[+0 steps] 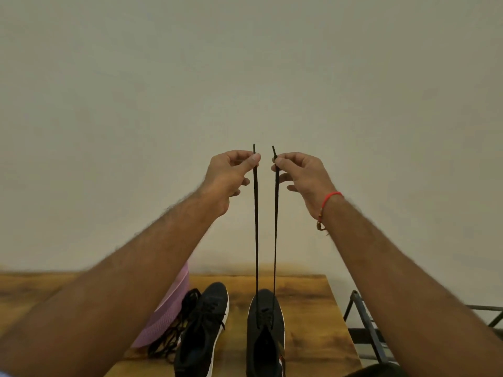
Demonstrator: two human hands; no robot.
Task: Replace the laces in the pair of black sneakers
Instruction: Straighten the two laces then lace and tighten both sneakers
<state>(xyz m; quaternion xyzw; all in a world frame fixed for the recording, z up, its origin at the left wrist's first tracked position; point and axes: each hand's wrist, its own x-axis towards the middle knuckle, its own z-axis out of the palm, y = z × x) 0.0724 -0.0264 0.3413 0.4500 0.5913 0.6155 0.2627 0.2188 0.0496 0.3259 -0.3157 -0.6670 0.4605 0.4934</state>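
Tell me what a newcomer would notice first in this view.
Two raised hands stand out against the bare wall: the left hand and right hand each pinch one end of a black lace pulled taut, up from the right sneaker on the wooden table. The left sneaker sits beside it.

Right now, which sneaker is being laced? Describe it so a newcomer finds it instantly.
Start at the wooden table against the wall, where two black sneakers sit side by side. Take the right sneaker, nearer the metal rack. Unlike the left sneaker, it has two taut lace ends rising to the raised hands.
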